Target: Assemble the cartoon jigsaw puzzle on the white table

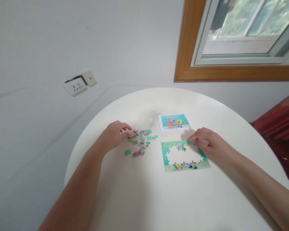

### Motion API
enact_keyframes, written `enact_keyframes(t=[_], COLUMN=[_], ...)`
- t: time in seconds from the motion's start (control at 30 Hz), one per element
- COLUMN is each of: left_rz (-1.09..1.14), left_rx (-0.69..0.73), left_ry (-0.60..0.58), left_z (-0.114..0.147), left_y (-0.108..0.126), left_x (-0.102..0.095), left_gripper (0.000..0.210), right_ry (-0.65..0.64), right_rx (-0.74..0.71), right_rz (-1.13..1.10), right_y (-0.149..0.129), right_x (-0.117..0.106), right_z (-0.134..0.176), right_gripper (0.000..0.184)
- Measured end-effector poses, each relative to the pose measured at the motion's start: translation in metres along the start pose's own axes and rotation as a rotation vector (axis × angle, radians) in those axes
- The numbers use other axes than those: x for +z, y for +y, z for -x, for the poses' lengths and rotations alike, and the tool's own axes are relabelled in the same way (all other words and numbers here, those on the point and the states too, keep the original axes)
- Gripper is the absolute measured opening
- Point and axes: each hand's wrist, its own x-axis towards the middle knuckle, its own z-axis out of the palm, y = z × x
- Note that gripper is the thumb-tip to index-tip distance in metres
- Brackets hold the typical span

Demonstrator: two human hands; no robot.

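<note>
A partly assembled jigsaw puzzle (168, 168) lies flat on the table, its joined border surrounding a bare middle. A small joined cluster (180, 146) sits inside near its top edge. My right hand (209, 141) rests at the puzzle's upper right, fingertips on or just over the top edge, thumb apart from them; no piece shows in it. Left of the puzzle is a loose pile of jigsaw pieces (141, 141), green, pink and yellow. At the pile's left edge is my left hand (115, 133), thumb and forefinger apart, with fingertips touching or very near the pieces.
Behind the puzzle lies a reference picture (174, 122) with two cartoon figures. Everything stands on a round white table (135, 199) against a wall with a socket (75, 86). A wood-framed window (231, 73) is at upper right, and red fabric (279, 118) hangs at the right.
</note>
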Motion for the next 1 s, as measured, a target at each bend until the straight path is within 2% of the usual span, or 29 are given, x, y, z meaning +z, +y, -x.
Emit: enact_keyframes(t=[0.2,0.43,1.0], left_rz=[0.041,0.049,0.103], left_rx=[-0.069,-0.125,-0.126], left_ry=[-0.058,-0.167,-0.198], left_z=[0.003,0.008,0.008], left_y=[-0.009,-0.002,0.012], left_x=[0.007,-0.002,-0.003], left_gripper=[0.039,0.038,0.028], right_ry=[0.03,0.011,0.002], right_rx=[0.0,-0.002,-0.026], right_rz=[0.004,0.01,-0.008], right_y=[-0.001,-0.001,0.003], right_x=[-0.002,-0.002,0.0], right_z=[0.0,0.0,0.0], right_gripper=[0.029,0.03,0.03])
